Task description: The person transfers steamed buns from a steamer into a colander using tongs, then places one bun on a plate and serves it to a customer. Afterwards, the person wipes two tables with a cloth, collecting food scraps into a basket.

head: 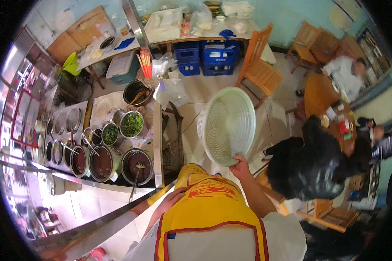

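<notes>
In my right hand (240, 168) is the rim of a large, pale plastic colander basket (230, 130). The basket is tilted on its side, with its wide mouth turned towards the right, and no contents show inside it. My left hand (173, 199) lies against the side of my yellow apron (212, 208), holding nothing that I can see. To the left of that hand, a metal ladle (139, 173) leans in a pot of dark red-brown sauce (135, 163) at the counter's corner.
The counter also carries several sauce pots (101, 163) and bowls of chopped greens (131, 124). Blue crates (219, 58) stand under the back table (196, 39). A wooden chair (259, 73) is beyond the basket. Right of me, people in dark clothing (308, 166) are by a round table (323, 94).
</notes>
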`<state>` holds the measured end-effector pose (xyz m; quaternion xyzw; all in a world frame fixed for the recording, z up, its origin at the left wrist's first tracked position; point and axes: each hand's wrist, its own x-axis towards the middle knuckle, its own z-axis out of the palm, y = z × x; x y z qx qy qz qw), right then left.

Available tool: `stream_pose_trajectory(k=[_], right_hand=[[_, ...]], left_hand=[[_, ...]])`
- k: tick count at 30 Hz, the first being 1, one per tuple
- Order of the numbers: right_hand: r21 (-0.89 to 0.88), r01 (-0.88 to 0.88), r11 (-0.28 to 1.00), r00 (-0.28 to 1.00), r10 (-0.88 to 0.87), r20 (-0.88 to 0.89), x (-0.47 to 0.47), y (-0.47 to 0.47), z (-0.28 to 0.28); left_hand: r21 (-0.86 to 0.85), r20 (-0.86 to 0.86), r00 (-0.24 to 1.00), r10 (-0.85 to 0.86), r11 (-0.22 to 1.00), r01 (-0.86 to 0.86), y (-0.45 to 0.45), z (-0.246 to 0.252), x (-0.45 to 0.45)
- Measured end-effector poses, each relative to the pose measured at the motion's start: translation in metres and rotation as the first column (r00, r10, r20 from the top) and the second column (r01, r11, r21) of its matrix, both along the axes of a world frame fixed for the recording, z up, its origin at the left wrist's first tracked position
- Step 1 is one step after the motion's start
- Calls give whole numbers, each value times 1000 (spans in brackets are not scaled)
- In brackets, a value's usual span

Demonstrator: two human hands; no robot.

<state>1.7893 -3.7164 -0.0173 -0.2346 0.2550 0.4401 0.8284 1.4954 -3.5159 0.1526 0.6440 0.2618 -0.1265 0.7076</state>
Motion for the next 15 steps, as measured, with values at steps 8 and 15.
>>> stream_pose_trajectory(k=[8, 15], right_hand=[[-56, -350, 935, 912, 354, 209, 176, 99, 20], [-276, -391, 878, 824, 467, 320, 325, 182, 35]], left_hand=[[-50, 3, 945, 326, 944, -326, 44, -31, 175], [-108, 189, 906, 378, 925, -363, 171, -66, 376]])
